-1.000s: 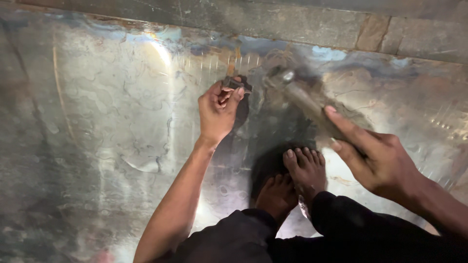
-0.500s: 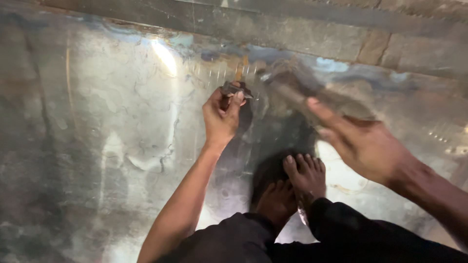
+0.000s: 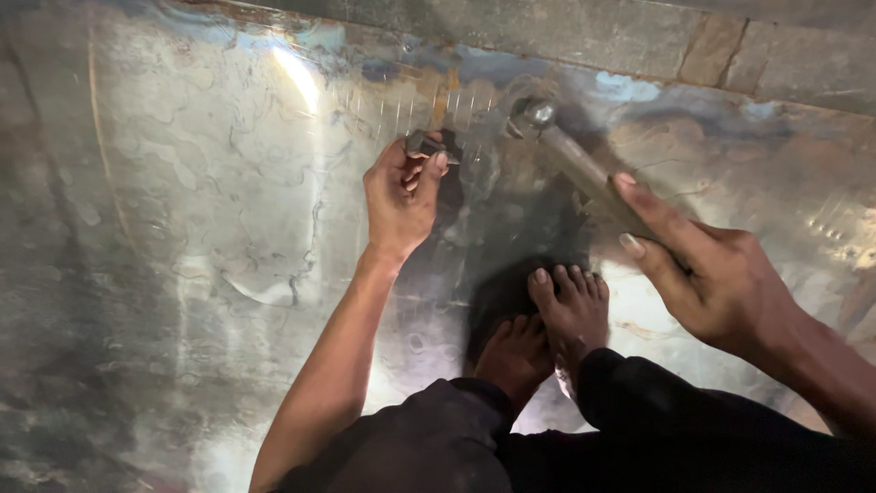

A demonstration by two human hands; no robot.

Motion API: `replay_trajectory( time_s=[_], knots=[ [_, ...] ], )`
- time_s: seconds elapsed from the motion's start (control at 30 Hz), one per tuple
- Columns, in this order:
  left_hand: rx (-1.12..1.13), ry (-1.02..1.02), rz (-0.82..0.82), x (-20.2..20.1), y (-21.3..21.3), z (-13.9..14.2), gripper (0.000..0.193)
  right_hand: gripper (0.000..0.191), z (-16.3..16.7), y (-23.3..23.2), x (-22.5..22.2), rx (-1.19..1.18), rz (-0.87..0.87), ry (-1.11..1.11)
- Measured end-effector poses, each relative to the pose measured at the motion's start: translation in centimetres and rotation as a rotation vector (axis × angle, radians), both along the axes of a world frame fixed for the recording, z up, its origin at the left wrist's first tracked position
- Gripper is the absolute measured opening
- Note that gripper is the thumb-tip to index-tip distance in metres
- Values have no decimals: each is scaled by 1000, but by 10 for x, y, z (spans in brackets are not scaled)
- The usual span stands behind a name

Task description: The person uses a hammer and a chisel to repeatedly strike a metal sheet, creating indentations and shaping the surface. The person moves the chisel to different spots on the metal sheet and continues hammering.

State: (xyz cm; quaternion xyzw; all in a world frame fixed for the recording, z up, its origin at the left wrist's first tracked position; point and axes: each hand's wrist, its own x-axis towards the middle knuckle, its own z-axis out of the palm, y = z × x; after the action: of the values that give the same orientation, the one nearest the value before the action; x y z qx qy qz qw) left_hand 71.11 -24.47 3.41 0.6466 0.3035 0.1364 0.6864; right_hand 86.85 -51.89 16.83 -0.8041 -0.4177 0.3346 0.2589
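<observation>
Fingers of left hand (image 3: 399,196) pinching small metal punch (image 3: 425,143) against metal sheet (image 3: 182,228); right hand (image 3: 716,274) gripping hammer (image 3: 584,169), head just right of punch-holding fingertips.

Dim, warm scene lit from above and behind the viewer: a bright streak of glare crosses the metal sheet (image 3: 182,228) at upper left, with a paler sheen near the bare feet (image 3: 557,319). The hammer (image 3: 584,173) is softened by motion blur. Dark shadow pools between the hands; corners fall off into murk.
</observation>
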Motion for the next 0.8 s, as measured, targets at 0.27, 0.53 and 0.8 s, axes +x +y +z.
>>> replay_trajectory(
  time_s=[0.27,0.53,0.8],
  knots=[
    [67,48,-19,-2,1,-3,16,59,12,3,-1,8,97,9],
    [160,-88,-75,-5,1,-3,22,66,23,-10,-8,295,319,-202],
    [0,3,3,-13,-1,-5,16,70,29,-5,-5,95,103,-228]
  ],
)
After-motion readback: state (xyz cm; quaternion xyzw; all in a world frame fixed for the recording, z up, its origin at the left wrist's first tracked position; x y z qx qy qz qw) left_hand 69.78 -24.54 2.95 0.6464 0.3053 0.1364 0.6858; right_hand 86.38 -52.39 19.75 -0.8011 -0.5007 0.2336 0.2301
